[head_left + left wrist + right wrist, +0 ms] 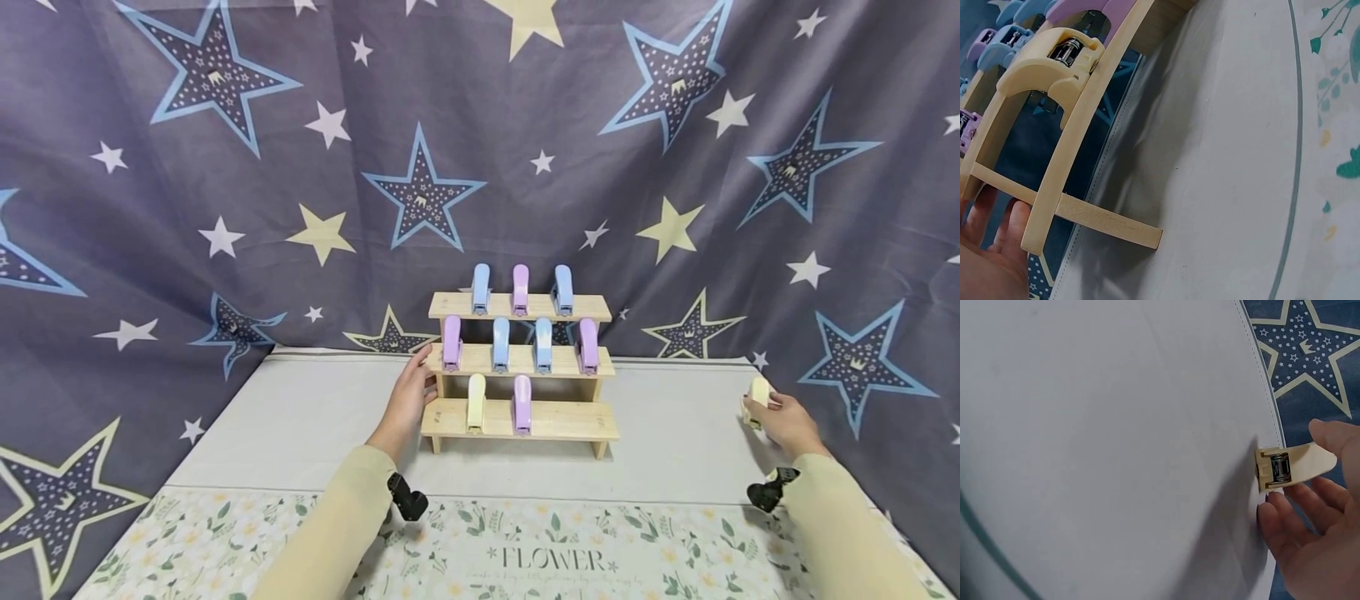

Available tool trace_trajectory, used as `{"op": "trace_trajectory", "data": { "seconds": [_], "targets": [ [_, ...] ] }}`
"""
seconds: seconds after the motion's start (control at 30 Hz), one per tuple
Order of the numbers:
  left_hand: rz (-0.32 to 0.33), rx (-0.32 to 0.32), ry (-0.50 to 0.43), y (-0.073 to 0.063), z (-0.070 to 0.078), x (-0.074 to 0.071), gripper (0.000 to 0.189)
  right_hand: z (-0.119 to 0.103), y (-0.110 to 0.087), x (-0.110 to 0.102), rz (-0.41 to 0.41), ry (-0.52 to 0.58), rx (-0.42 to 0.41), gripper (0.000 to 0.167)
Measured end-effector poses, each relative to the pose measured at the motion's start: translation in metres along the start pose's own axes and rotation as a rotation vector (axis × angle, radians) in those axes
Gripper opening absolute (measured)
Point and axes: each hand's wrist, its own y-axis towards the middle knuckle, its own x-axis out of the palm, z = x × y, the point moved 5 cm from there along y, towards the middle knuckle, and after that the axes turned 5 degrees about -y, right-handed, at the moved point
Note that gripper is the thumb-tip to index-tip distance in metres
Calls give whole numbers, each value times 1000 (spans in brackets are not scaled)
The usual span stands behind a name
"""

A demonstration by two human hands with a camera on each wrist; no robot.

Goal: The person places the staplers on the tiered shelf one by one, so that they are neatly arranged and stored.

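Observation:
My left hand [408, 396] holds the left end of a three-tier wooden stand [577, 421] near its middle step. In the left wrist view the fingers [1009, 225] reach behind the stand's side bar. At the far right, my right hand [791, 425] pinches a pale yellow stapler [757, 398] between thumb and fingers. Small staplers line the steps: blue [481, 289], purple [521, 289] and blue [562, 290] on top, purple and blue ones across the middle. A yellow stapler [476, 402] and a purple stapler [522, 404] stand on the lowest step.
The stand rests on a white table surface [675, 450] in front of a dark star-print curtain [465, 83]. A floral mat [555, 533] with the word FLOWER covers the near part. Each wrist carries a small black camera [407, 497].

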Motion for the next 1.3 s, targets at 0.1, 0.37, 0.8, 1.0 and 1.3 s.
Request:
{"op": "trace_trajectory", "data": {
  "seconds": [0.1,0.37,0.8,1.0,1.3],
  "targets": [
    [-10,-11,-5,-3,3,0,53,0,0,1,9,11,6,84],
    [11,22,29,4,-8,-1,53,-2,0,1,63,-2,-3,75],
    [24,24,52,3,-6,-2,53,4,3,2,16,80,-6,73],
    [21,29,60,3,-5,-1,54,-1,-1,0,7,27,-16,74],
    [6,-19,-1,4,-7,-2,53,-29,-12,-3,-16,-59,-161,68]
  ]
}}
